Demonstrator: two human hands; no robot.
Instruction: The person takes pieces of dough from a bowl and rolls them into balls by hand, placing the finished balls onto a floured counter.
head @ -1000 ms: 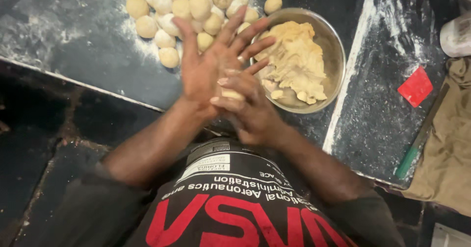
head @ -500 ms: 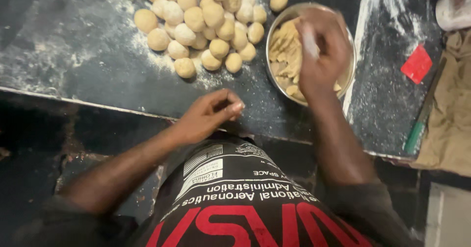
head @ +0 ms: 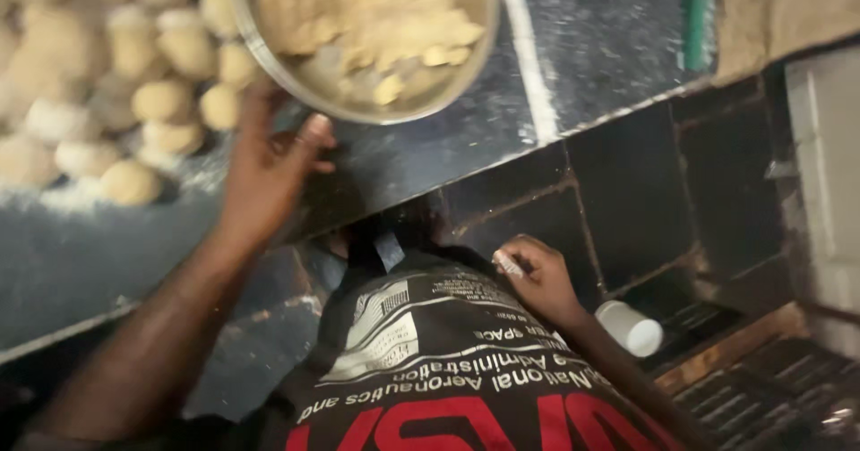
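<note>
Head view: left hand (head: 269, 169) resting on dark floured table (head: 573, 66), fingers loose & open, just below rim of metal bowl (head: 269, 57) w/ dough (head: 358, 12) inside. Dough balls (head: 134, 102) piled left of bowl. Right hand (head: 537, 276) down by shirt (head: 448, 361), fingers curled, grip contents can't tell. White cup (head: 632, 327) near it, on floor.
</note>
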